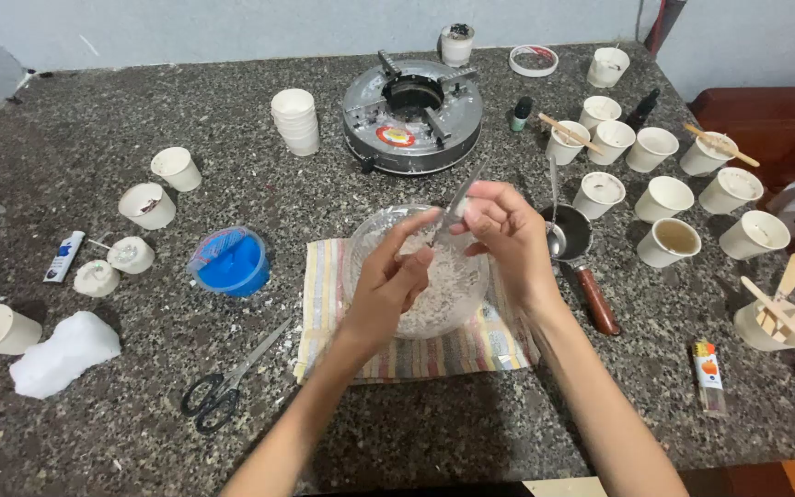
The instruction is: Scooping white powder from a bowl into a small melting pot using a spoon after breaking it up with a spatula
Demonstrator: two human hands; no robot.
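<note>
Over the middle of the glass bowl (366, 241), the fingers of the right hand (505, 237) are pinched together on a small white lump, seemingly wax, and on the handle end of a knife (461, 199) whose thin blade slants up and away from the fingertips. The left hand (396, 281) comes in from below with its fingers (413, 227) curled and lightly closed, their tips touching the blade or the lump; which of the two, I cannot tell. Under both hands the bowl already holds a pale bed of white shavings across its bottom, so a fair share of the flaking looks done, judging by that heap, while the piece in the fingers is still unfinished.

The bowl sits on a striped cloth (501, 346) on the speckled stone counter (471, 433). Just right of it stands a small metal pot (576, 234) with a brown handle and a spoon (555, 232) leaning in it. Further right a crowd of white paper cups (663, 198) stands, most looking empty or nearly so, some with wooden sticks. Behind the bowl is a round gas burner (413, 115), unlit as far as can be seen. To the left lie a blue tub (232, 264), scissors (223, 387), a big white block (63, 354) not yet cut, and a few more cups.
</note>
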